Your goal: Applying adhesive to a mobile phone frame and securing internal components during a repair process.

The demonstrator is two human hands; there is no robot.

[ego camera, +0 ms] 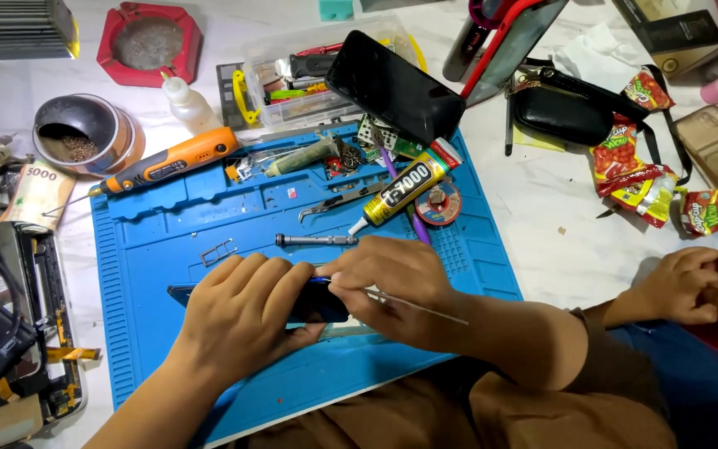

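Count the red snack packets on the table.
4, all right of the blue mat: one by the black pouch, two overlapping below it, one farthest right. More may be hidden.

Left hand (247,312): bare, no ring, watch or glove seen | left forearm: uncovered down to the frame edge | right hand (392,287): bare, nothing worn on fingers or wrist | right arm: covered from the elbow by a loose brown sleeve (558,366), plain cloth, softly folded | brown garment seen along the bottom edge
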